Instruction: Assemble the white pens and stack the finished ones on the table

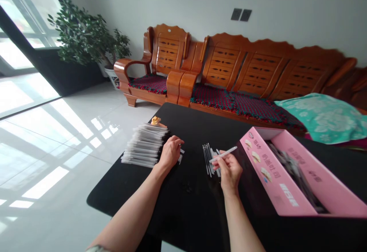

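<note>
My right hand (231,169) pinches a slim white pen barrel (226,153), slanted up to the right. Beneath it, thin dark-tipped pen refills (207,160) lie side by side on the black table, with a few white barrels partly covered by the fingers. My left hand (171,152) has its fingers drawn together at the right edge of a large pile of whitish pens (146,145). A small pale bit shows at its fingertips, too small to name. Small white pieces (180,157) lie on the table just beside that hand.
A long pink box (289,194) with dark contents stands at the right of the black table (183,213). A small yellow figurine (155,120) sits behind the pen pile. Beyond the table are a wooden sofa (223,60), a turquoise cloth (321,118) and a potted plant (86,38).
</note>
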The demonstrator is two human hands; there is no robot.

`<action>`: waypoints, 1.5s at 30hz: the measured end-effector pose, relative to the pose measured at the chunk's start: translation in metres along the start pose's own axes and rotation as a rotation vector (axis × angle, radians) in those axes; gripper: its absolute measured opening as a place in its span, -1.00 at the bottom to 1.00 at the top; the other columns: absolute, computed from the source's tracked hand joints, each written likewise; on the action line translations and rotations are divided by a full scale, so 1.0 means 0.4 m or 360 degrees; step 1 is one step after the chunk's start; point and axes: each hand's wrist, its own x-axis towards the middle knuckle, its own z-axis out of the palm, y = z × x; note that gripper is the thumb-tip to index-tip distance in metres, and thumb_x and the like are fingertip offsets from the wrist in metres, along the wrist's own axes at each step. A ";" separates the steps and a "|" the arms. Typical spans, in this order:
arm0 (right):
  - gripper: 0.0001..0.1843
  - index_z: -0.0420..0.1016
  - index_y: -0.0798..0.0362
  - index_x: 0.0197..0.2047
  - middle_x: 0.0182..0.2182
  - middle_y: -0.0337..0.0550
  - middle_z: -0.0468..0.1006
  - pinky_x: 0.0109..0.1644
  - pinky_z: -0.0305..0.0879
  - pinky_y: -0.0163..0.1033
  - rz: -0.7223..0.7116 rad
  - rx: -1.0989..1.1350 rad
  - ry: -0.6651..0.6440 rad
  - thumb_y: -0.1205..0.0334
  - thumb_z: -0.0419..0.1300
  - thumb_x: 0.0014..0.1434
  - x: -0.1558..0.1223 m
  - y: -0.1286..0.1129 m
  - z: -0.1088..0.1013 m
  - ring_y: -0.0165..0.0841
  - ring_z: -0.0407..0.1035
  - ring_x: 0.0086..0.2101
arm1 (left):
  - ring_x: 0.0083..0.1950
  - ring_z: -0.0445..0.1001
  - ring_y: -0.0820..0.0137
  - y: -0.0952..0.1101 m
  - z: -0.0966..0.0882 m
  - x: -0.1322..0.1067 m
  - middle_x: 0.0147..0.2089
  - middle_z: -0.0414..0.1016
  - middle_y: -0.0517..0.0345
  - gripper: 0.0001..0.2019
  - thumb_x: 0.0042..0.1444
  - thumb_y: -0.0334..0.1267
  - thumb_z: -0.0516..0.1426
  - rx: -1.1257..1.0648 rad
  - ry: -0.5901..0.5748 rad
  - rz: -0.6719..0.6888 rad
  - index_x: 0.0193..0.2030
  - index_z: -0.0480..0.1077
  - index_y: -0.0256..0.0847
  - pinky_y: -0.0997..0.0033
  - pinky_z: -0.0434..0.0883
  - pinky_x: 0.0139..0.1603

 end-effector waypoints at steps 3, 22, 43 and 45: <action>-0.66 0.49 0.18 -0.12 -0.44 -0.11 0.60 -0.56 0.41 -0.36 -0.0017 -0.0011 0.0024 0.20 0.33 0.04 -0.002 0.004 0.000 -0.37 0.48 -0.55 | -0.19 0.47 0.38 -0.002 0.001 -0.001 -0.20 0.49 0.09 -0.74 0.11 -0.53 0.06 0.0023 -0.0050 -0.0003 -0.23 0.55 -0.21 0.40 0.42 -0.10; -0.64 0.47 0.17 -0.16 -0.46 -0.13 0.59 -0.56 0.44 -0.33 0.0018 0.0041 -0.0015 0.13 0.36 0.03 -0.020 -0.004 0.010 -0.36 0.48 -0.56 | -0.21 0.44 0.36 0.018 -0.004 0.007 -0.27 0.47 0.11 -0.91 0.14 -0.32 0.17 -0.0112 -0.0185 0.0015 -0.28 0.53 -0.18 0.37 0.38 -0.10; -0.63 0.47 0.18 -0.15 -0.47 -0.14 0.59 -0.56 0.45 -0.31 0.0013 0.0063 -0.0052 0.12 0.35 0.02 -0.017 0.010 0.012 -0.36 0.48 -0.58 | -0.41 0.40 0.45 0.039 -0.010 0.002 -0.39 0.49 0.17 -0.81 0.08 -0.23 0.19 -0.0103 -0.0164 -0.0242 -0.18 0.57 -0.14 0.49 0.31 -0.35; -0.62 0.47 0.18 -0.14 -0.48 -0.15 0.58 -0.56 0.45 -0.30 -0.0002 0.0043 -0.0010 0.12 0.34 0.02 -0.016 0.013 0.010 -0.35 0.48 -0.58 | -0.35 0.44 0.40 0.033 -0.011 -0.001 -0.34 0.51 0.15 -0.83 0.08 -0.23 0.20 0.0119 -0.0195 -0.0237 -0.20 0.58 -0.10 0.47 0.31 -0.32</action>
